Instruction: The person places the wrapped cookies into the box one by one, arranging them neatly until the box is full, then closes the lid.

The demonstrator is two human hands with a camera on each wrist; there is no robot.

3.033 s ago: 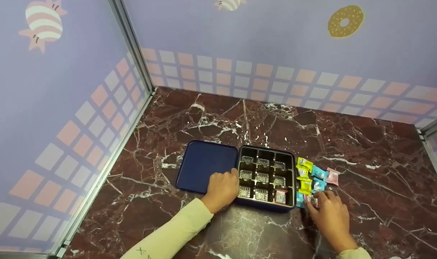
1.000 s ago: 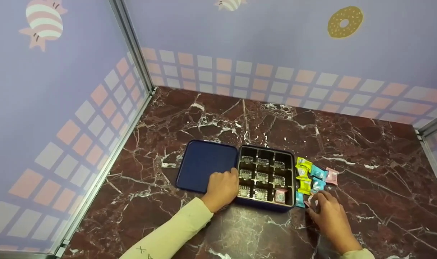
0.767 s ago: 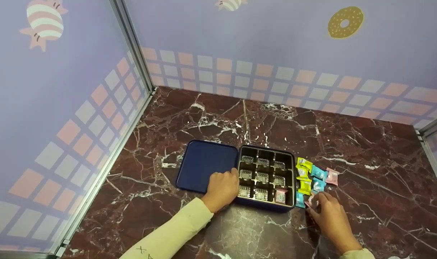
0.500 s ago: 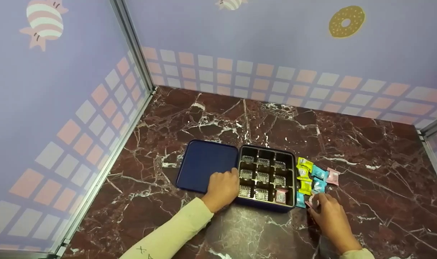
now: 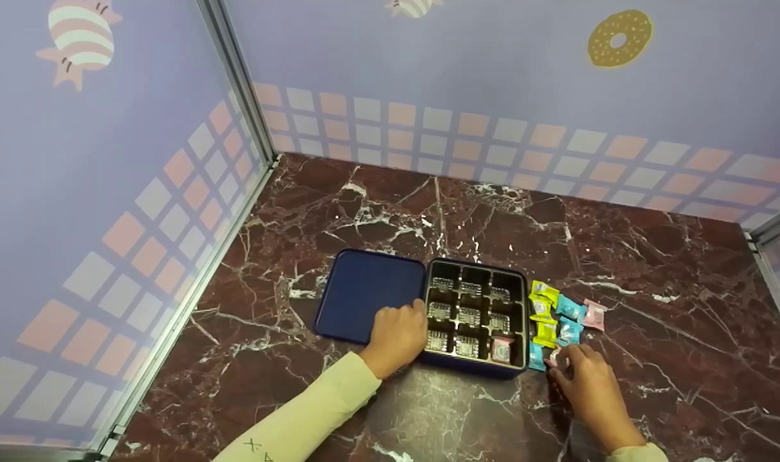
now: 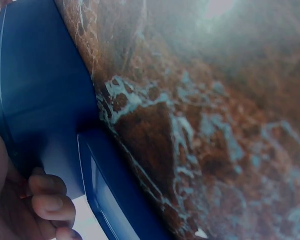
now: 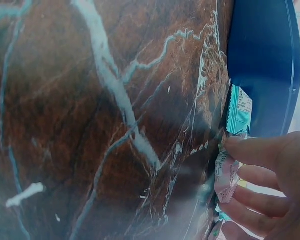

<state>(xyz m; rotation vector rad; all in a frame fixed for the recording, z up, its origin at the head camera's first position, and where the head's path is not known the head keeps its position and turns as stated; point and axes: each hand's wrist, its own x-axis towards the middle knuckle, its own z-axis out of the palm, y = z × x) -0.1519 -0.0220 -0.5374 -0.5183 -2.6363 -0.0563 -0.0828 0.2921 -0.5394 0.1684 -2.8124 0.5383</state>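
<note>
Purple walls (image 5: 460, 58) stand behind. Left hand (image 5: 395, 337) grips the box (image 5: 473, 367); right hand (image 5: 592, 382) pinches a pink sweet (image 7: 224, 175). One sweet (image 5: 501, 351) is in; seven others (image 5: 545, 334) lie right.

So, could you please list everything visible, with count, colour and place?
Marble-patterned tabletop: 1, white-veined red-brown, underneath
Flat printed panels: 3, lilac, back and both sides
Metal strips: several, grey, panel edges
Square nine-compartment box: 1, dark blue, centre of tabletop
Compartment tray: 1, black, inside box
Flat square lid: 1, dark blue, left of box
Yellow-wrapped candies: 3, yellow, right of box
Blue-wrapped candies: 3, blue, right of box
Pink-wrapped candies: 3, pink, one in box, two right of it
Fabric sleeves: 2, cream, bottom edge
Left hand: 1, at box's left edge
Right hand: 1, pinching nearest pink candy
</note>
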